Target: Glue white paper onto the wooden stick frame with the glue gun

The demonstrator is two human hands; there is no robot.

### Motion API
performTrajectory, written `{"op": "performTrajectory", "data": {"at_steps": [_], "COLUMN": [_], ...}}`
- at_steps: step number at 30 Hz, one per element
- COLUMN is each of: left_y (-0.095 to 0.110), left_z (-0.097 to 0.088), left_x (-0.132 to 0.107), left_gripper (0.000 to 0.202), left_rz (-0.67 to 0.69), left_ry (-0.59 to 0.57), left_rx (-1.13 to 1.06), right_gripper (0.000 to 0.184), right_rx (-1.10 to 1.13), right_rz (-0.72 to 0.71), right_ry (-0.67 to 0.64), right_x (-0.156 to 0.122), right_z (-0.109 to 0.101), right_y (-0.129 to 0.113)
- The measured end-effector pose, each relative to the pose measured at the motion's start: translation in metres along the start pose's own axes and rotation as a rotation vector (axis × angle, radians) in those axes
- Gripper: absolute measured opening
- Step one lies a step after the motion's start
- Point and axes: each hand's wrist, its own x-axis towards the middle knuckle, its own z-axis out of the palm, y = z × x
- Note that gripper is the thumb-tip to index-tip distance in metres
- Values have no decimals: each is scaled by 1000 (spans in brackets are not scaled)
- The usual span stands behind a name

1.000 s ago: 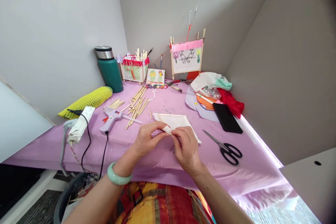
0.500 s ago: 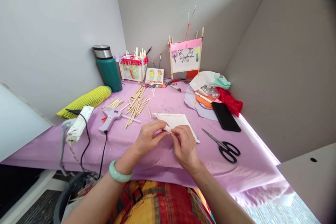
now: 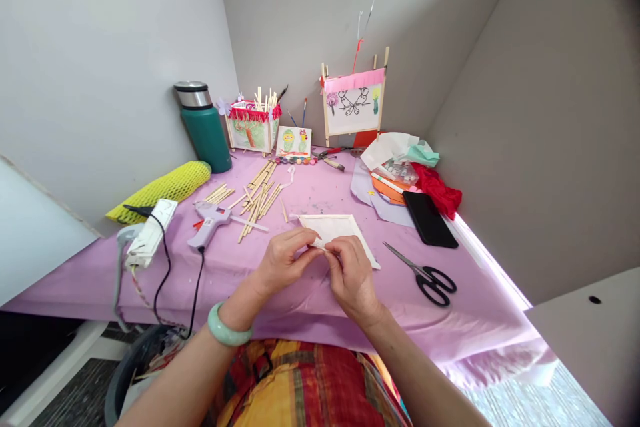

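Observation:
A white sheet (image 3: 340,227) with thin wooden sticks along its edges lies on the purple cloth. My left hand (image 3: 287,257) pinches the sheet's near edge between thumb and fingers. Close beside it, my right hand (image 3: 353,273) pinches the same edge, thumb and fingertips pressed together. Both hands hide most of that near side, so I cannot make out how the edge is folded. Scissors (image 3: 420,273) with black handles lie to the right of my right hand. A lilac glue gun (image 3: 213,220) rests to the left, a clear glue stick poking from its back.
Several wooden sticks (image 3: 260,203) lie beyond the glue gun. At left are a power strip (image 3: 153,233), yellow mesh sleeve (image 3: 165,190) and green bottle (image 3: 205,137). A black phone (image 3: 430,220) sits right, near coloured papers. A decorated box (image 3: 250,130) and hanging picture panel (image 3: 355,107) stand behind.
Both hands keep their pinch on the sheet's near edge, with hardly any finger movement. The whole view has shifted very slightly.

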Motion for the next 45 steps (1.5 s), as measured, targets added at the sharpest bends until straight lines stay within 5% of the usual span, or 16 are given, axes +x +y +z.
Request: {"op": "performTrajectory", "data": {"at_steps": [6, 9, 13, 15, 18, 24, 31, 35, 39, 45], "left_y": [-1, 1, -7, -17, -32, -41, -12, 6, 21, 15], "left_z": [-17, -34, -43, -37, -18, 6, -22, -30, -31, -25], "left_x": [-12, -14, 9, 30, 61, 85, 68, 45, 23, 15], "left_gripper": [13, 16, 18, 23, 25, 22, 25, 24, 29, 29], "left_rz": [46, 11, -212, -347, -448, -498, -581, -663, -717, -505], "left_ry": [-122, -84, 42, -123, -373, -494, -420, -306, -321, -266], "left_rx": [92, 112, 300, 519, 702, 792, 844, 854, 806, 678], "right_gripper": [6, 8, 13, 16, 21, 22, 16, 17, 22, 24], "right_rx": [-116, -137, -223, -387, -644, -765, -658, -564, -540, -528], "right_rz": [-1, -25, 88, 235, 466, 611, 649, 535, 436, 490], "right_ry": [-249, -396, -238, -162, -265, -451, -460, -320, -222, -271], "right_x": [5, 3, -5, -6, -2, 8, 20, 50, 71, 34], "right_z": [-7, -20, -42, -50, -54, -50, -48, -44, -41, -45], "right_y": [-4, -4, 7, 15, 23, 23, 25, 37, 47, 41]}}
